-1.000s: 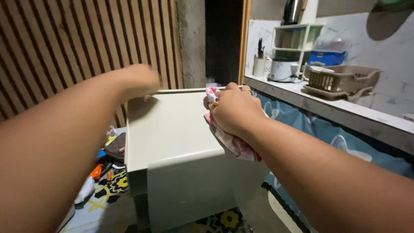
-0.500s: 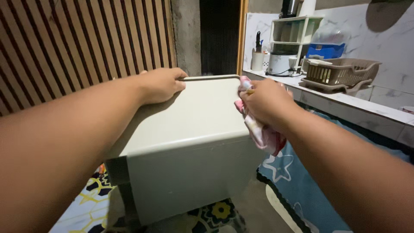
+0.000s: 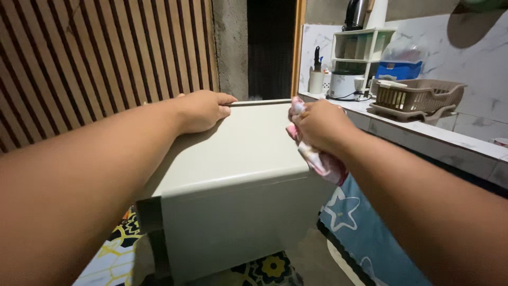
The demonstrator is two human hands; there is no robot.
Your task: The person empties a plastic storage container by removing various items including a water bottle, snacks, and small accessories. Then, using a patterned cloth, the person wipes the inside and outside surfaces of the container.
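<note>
Cream-coloured and smooth, the boxy cabinet (image 3: 233, 159) fills the middle of the view, its flat top tilted toward the camera and its front face dropping to a patterned floor mat (image 3: 270, 267). The person's left hand (image 3: 203, 109) lies on the cabinet's far left corner, fingers curled over the back edge in a steadying grip. The right hand (image 3: 320, 126) is clenched around a pink and white cloth (image 3: 320, 159), bunched in the fist and pressed against the cabinet's upper right edge, with a loose end hanging down its right side. Judging by this, wiping is under way at the right rim; the top looks even and unmarked, though whether it has been wiped cannot be told, and the front face and the lower right side seem yet to be reached. Room is tight to the right of the cabinet, where a tiled counter (image 3: 423, 135) hung with a blue curtain (image 3: 370, 228) stands near, leaving a narrow gap. Left of the cabinet a slatted wooden wall (image 3: 95, 58) runs close. Behind it a dark doorway (image 3: 270, 47) opens. Past the counter's edge sit a beige dish rack (image 3: 418, 95) and a white appliance (image 3: 345, 85).
</note>
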